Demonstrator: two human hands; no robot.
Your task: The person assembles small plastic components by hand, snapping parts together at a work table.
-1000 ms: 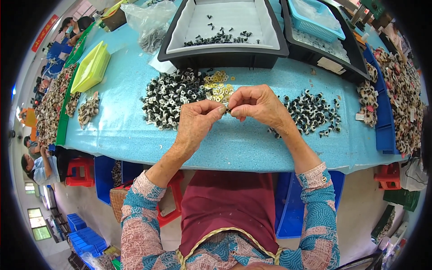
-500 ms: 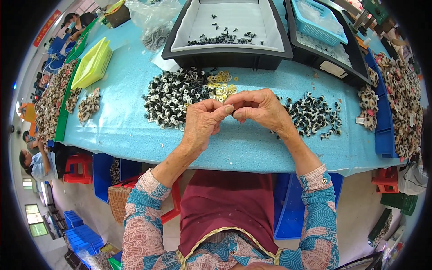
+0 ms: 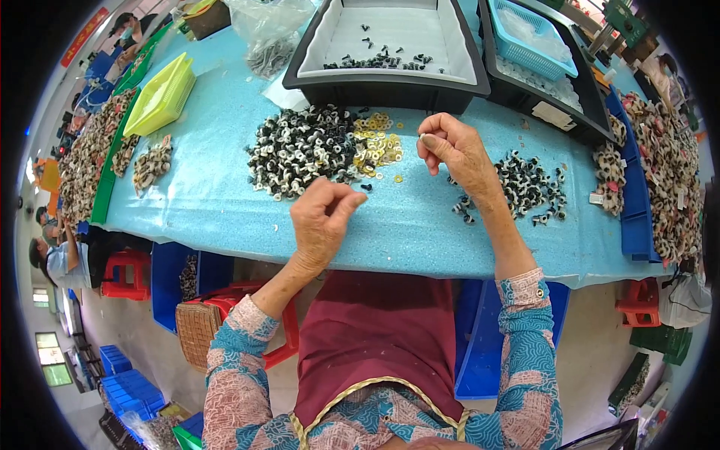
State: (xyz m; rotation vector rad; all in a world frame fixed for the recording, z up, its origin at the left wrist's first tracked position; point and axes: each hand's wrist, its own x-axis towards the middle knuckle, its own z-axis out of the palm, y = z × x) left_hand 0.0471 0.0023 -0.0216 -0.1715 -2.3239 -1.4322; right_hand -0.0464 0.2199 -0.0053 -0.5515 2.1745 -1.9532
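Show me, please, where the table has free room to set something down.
The blue table has room between the left hand and the smaller black-and-white pile, and between the lime basket and the larger pile. It is crowded where the larger pile meets the yellow rings, before the lined black tray.

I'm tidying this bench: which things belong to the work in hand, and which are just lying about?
Likely in use:
large heap of small black-and-white round pieces, near the left hand
small flat yellow rings, near the right hand
smaller pile of similar black-and-white pieces

Probably lying about:
yellow-green rectangular plastic basket
crumpled translucent plastic bag
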